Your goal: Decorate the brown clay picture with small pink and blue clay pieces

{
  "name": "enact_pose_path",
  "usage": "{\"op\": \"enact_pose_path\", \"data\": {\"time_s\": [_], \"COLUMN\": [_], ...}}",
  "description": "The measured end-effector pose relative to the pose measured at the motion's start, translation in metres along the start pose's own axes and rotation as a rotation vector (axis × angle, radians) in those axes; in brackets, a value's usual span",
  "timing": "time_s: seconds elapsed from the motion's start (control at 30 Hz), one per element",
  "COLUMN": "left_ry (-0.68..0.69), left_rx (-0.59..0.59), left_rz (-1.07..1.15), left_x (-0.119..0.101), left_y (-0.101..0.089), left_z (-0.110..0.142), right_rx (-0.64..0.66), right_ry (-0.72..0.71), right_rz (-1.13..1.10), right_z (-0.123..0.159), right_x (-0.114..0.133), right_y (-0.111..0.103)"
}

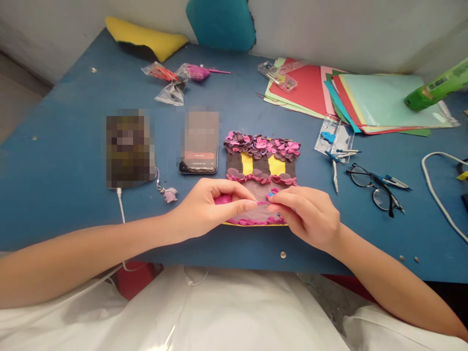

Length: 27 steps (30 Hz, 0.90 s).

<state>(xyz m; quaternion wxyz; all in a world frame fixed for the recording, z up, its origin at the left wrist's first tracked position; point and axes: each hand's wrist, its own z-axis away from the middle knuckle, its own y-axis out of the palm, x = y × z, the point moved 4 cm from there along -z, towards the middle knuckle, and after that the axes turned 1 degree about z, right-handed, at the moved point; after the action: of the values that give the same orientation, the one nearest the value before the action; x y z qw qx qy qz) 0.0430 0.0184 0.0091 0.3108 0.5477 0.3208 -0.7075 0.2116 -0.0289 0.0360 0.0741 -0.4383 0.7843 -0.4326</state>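
A clay-decorated panel (252,187) lies flat before me, with dark petals and pink flowers along its top, brown and yellow blocks below them, and a pale mauve lower part edged in pink. Over its lower half, my left hand (219,202) is closed, thumb and forefinger pinching one end of a thin pink clay strip (262,202). A bigger lump of pink clay (223,199) shows inside that hand. My right hand (309,209) is closed at the strip's other end; its fingertips partly hide the contact. A small pink and blue clay piece (272,193) shows beside the right fingertips.
Left of the panel are a phone (199,163), a blurred-out device (127,151) on a white cable and a purple charm (170,194). Bagged clay (197,72) lies behind. On the right are coloured sheets (387,97), a green bottle (435,87), compasses (334,168) and eyeglasses (380,199).
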Motion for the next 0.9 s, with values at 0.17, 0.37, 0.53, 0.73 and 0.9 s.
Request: {"op": "enact_pose_path", "data": {"time_s": [0.17,0.37,0.53,0.73,0.9], "left_ry": [0.017,0.016,-0.023,-0.048,-0.066], "left_rx": [0.005,0.010,0.052,0.063,0.110], "left_rz": [0.000,-0.055,-0.030,-0.032,0.052], "left_x": [-0.001,-0.003,0.002,0.001,-0.001], "left_y": [-0.001,0.000,0.002,0.004,0.010], "left_z": [0.000,0.001,0.003,0.002,0.002], "right_rx": [0.011,0.042,0.030,0.059,0.036], "right_ry": [-0.017,-0.037,-0.068,-0.080,-0.100], "right_rz": [0.002,0.030,0.036,0.029,0.042], "right_z": [0.000,0.000,0.000,-0.001,-0.002], "right_x": [0.000,0.000,0.002,0.003,0.004], "right_y": [0.001,0.003,0.001,0.000,0.000]}}
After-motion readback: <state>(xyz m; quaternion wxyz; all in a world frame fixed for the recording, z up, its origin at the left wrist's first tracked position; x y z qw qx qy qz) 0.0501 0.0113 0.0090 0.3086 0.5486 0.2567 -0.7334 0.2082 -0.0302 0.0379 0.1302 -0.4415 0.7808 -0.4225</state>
